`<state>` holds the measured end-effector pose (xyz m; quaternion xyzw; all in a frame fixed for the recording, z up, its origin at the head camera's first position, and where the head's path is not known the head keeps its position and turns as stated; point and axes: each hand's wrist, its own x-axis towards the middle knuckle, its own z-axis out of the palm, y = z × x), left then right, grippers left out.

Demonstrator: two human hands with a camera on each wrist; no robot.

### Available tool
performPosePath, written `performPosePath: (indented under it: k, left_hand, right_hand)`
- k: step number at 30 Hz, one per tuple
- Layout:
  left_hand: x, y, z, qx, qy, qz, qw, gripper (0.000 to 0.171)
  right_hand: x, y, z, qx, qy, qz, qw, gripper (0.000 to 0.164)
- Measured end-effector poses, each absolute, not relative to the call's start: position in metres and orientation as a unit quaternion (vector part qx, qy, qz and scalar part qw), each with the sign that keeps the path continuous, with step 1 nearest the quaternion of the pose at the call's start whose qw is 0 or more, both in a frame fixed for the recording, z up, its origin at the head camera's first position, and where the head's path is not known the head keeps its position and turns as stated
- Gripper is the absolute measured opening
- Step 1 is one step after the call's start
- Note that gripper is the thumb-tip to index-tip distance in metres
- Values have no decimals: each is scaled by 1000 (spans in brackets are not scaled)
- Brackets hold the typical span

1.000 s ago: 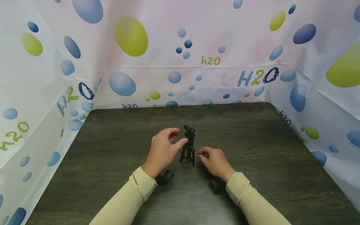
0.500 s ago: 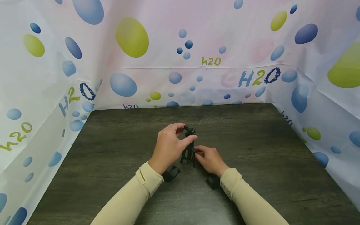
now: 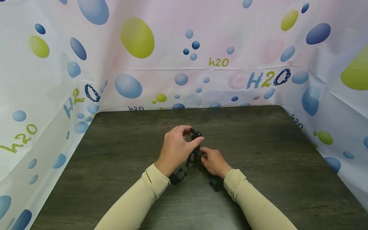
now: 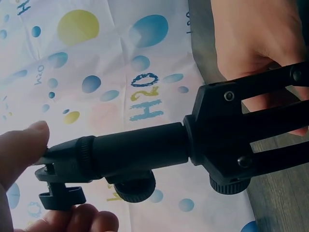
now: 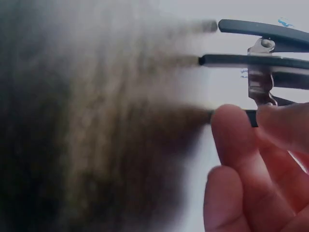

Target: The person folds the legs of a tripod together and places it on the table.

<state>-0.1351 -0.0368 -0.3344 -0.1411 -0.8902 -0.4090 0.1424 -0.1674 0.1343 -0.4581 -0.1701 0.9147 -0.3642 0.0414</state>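
A small black tripod (image 3: 196,156) stands upright on the dark wooden table. My left hand (image 3: 176,148) holds its top from the left, thumb on one side and fingers on the other. The left wrist view shows the centre column (image 4: 140,150), a round knob (image 4: 135,187) on its side, and a wing-shaped screw (image 4: 62,197) near my left fingers. Low on the right, my right hand (image 3: 215,162) pinches one leg between thumb and fingertips. In the right wrist view, the other legs (image 5: 265,28) and a metal brace (image 5: 260,72) show above those fingers.
The dark table (image 3: 129,137) reaches back to a white patterned sheet (image 3: 172,48), which also hangs along both sides. Black wrist cameras (image 3: 177,176) sit under both wrists, close above the table. Beige sleeves cover both forearms.
My left hand has moved right, from beside the tripod onto its top. The right hand has moved slightly left and taken hold of a leg. The tripod stays standing.
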Motion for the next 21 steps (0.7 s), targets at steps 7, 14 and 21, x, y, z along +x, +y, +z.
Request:
performPosePath:
  k: [7, 14, 21]
  left_hand:
    - [-138, -35, -335, -136, -893, -408, 136, 46]
    - [-139, -36, -337, -135, -890, -410, 145, 42]
    - [-139, -41, -338, -154, -878, -422, 163, 39]
  right_hand:
    - [-168, 135, -457, -171, 909, -377, 50, 21]
    - [-168, 136, -457, -179, 909, -372, 50, 25]
    - [-167, 138, -457, -178, 908, -378, 25, 25]
